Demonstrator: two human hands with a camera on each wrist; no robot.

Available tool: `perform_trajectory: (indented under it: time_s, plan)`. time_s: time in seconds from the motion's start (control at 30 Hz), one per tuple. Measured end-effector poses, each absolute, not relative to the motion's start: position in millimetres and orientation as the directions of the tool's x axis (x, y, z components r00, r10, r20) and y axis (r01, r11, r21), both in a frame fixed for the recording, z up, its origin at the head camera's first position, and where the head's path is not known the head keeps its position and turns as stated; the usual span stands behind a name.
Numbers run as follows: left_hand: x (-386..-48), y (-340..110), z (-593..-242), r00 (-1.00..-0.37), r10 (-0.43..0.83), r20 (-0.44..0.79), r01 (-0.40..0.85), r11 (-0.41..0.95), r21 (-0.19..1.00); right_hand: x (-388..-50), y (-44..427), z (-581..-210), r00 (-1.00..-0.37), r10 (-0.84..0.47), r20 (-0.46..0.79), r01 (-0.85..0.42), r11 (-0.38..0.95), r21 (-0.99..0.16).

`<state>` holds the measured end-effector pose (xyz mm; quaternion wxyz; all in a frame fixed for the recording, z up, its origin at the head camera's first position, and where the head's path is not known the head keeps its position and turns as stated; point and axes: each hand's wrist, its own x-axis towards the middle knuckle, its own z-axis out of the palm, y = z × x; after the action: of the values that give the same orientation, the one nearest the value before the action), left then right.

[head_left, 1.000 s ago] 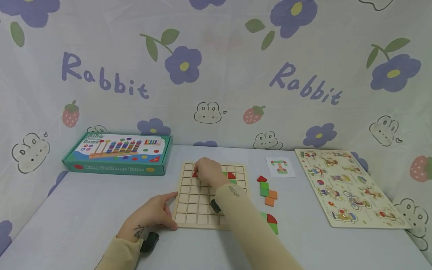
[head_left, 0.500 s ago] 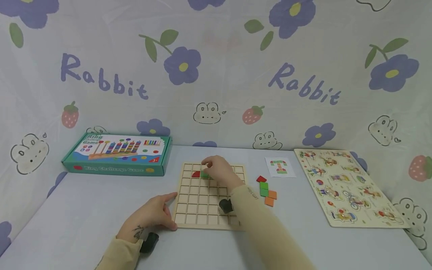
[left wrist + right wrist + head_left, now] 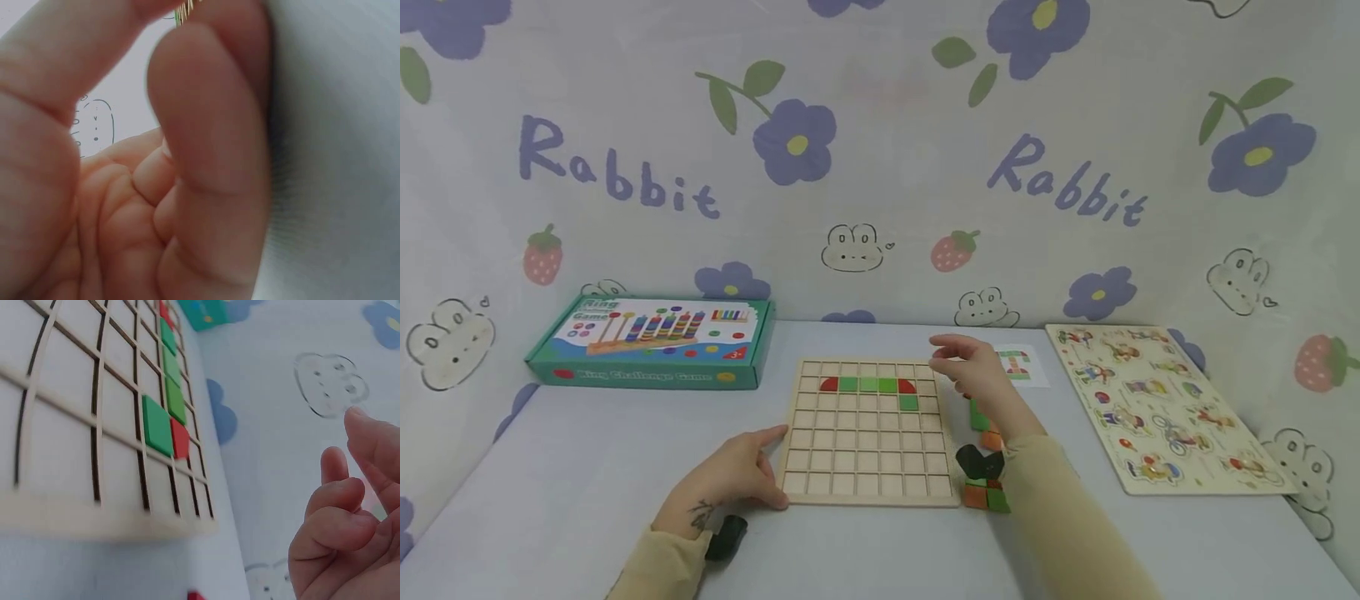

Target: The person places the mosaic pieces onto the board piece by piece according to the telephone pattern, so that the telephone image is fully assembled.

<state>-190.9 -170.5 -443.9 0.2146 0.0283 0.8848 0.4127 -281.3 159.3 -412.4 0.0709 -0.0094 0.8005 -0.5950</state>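
Note:
A wooden grid board (image 3: 868, 442) lies flat on the table. Near its far side runs a row of green square tiles (image 3: 868, 385) between a left red quarter-round tile (image 3: 829, 384) and a right red quarter-round tile (image 3: 906, 386). Below the right one sits another green square tile (image 3: 908, 402). My left hand (image 3: 733, 477) rests at the board's left edge, index finger and thumb spread and touching it. Over the far right corner hovers my right hand (image 3: 977, 377), fingers loosely bent. The right wrist view shows nothing between the right hand's (image 3: 344, 519) fingers.
Loose orange tiles (image 3: 975, 497) and green tiles (image 3: 977, 414) lie right of the board, partly hidden by the right arm. Behind it is a pattern card (image 3: 1030, 367). A picture puzzle board (image 3: 1165, 408) lies far right; a green game box (image 3: 651, 343) is back left.
My right hand has left the tile row and moved right, off the board's far right corner. The full row is now uncovered. My left hand has stayed at the board's edge.

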Motion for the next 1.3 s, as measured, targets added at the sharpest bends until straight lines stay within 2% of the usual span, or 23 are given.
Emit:
perform_trajectory:
  time_s: [0.3, 0.67, 0.83, 1.03, 1.3]
  plan:
    - [-191.2, -169.6, -446.1, -0.906, 0.219, -0.362, -0.137, 0.659, 0.74, -225.9, 211.8, -417.5, -0.97, -0.017, -0.243, 0.227, 0.291, -0.929]
    - [-192.4, -168.6, -447.4, -0.907, 0.206, -0.366, -0.144, 0.667, 0.731, -162.1, 232.7, -435.3, -0.906, 0.067, -0.418, 0.416, 0.322, -0.851]
    - [-191.7, -169.6, -448.3, -0.907, 0.206, -0.368, -0.142, 0.671, 0.728, -148.8, 230.7, -445.9, -0.884, 0.116, -0.454, 0.458, 0.415, -0.786]
    - [-191.0, -171.0, -447.2, -0.905, 0.22, -0.363, -0.136, 0.66, 0.739, -145.9, 221.9, -450.6, -0.901, 0.172, -0.398, 0.427, 0.518, -0.741]
    - [-190.5, -170.4, -445.8, -0.899, 0.24, -0.365, -0.13, 0.65, 0.749, -142.6, 214.9, -445.3, -0.901, 0.186, -0.392, 0.424, 0.566, -0.707]
